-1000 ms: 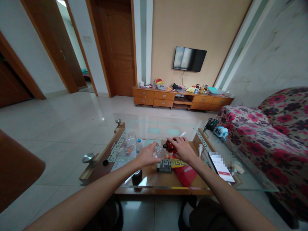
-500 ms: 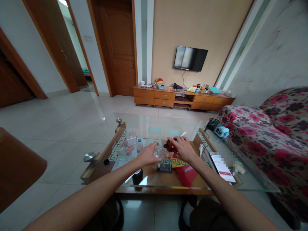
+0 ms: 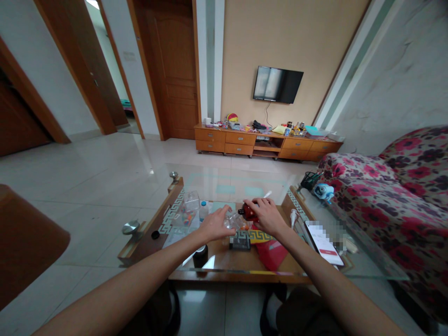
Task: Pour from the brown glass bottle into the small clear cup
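My right hand (image 3: 266, 215) is closed round a small brown bottle (image 3: 248, 213), tipped on its side with its dark neck pointing left. My left hand (image 3: 214, 224) holds a small clear cup (image 3: 232, 220) just under that neck, fingers curled about it. Both hands hover over the middle of a glass-topped coffee table (image 3: 217, 186). What is in the cup cannot be made out.
On the table are a clear plastic container (image 3: 190, 203), a small white-capped bottle (image 3: 202, 211), a black cap (image 3: 153, 235), a phone (image 3: 324, 243), a blue toy (image 3: 322, 191) and a dark cup (image 3: 200, 256) below. A floral sofa (image 3: 395, 196) stands right, a TV cabinet (image 3: 262, 142) far back.
Nothing has visibly changed in the hands; only the view has shifted very slightly.
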The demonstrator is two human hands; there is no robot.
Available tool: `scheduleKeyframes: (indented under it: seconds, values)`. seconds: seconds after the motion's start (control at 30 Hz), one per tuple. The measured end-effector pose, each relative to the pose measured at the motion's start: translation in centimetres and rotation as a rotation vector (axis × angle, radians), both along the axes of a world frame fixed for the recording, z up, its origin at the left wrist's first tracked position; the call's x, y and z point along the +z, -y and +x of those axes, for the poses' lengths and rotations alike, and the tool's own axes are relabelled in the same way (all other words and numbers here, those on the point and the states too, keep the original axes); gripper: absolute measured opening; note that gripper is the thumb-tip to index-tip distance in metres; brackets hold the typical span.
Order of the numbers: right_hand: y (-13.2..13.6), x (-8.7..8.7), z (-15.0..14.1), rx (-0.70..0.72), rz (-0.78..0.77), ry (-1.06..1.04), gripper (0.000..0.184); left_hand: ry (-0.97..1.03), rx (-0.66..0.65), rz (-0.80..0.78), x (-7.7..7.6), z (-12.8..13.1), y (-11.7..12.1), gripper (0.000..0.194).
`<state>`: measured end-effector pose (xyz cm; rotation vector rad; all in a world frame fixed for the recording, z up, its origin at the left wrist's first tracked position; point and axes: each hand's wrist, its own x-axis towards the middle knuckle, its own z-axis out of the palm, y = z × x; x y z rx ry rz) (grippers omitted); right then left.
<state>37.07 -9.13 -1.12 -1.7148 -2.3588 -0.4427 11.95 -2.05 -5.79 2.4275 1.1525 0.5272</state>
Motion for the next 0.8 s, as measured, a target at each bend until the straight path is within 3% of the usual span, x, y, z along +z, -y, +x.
scheduleKeyframes:
  seconds: [0.8]
  values:
    - [0.00,0.09,0.04,0.005,0.003,0.010,0.079,0.005,0.000,-0.010,0.18,-0.07,0.13,0.070]
